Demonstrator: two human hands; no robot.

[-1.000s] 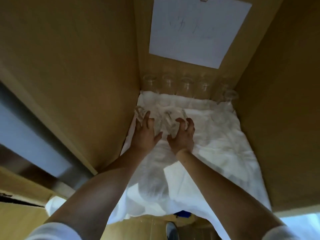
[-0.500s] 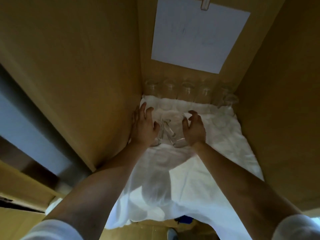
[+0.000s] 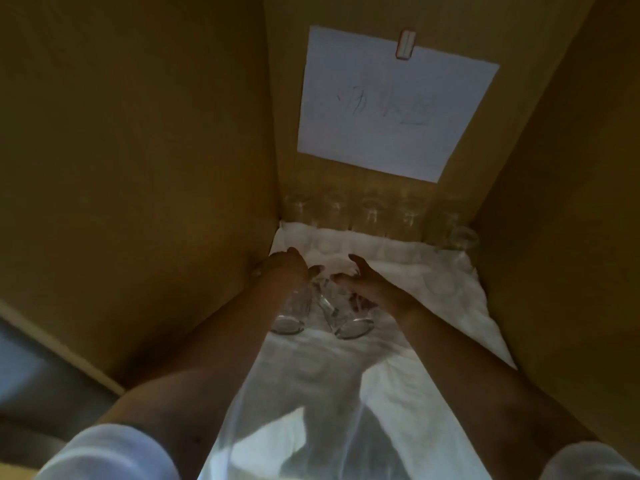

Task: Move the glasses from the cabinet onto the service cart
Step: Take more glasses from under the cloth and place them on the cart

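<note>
Arms stretched forward — left hand point(image 3: 285, 269) grips the left glass point(image 3: 288, 318), right hand point(image 3: 372, 289) the right glass point(image 3: 351, 325).

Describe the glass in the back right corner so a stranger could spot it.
Find the white paper clipped to the cabinet's back wall; a row of clear glasses lines that wall beneath it, on a white cloth. At the row's right end, one glass stands forward of the line, beside the right wall.

Single view, head-worn, wide-angle. Looks forward and down from the near edge into the cabinet point(image 3: 138, 168), close above the white cloth point(image 3: 415, 368); faces the far wall with the paper sheet point(image 3: 391, 105).
</note>
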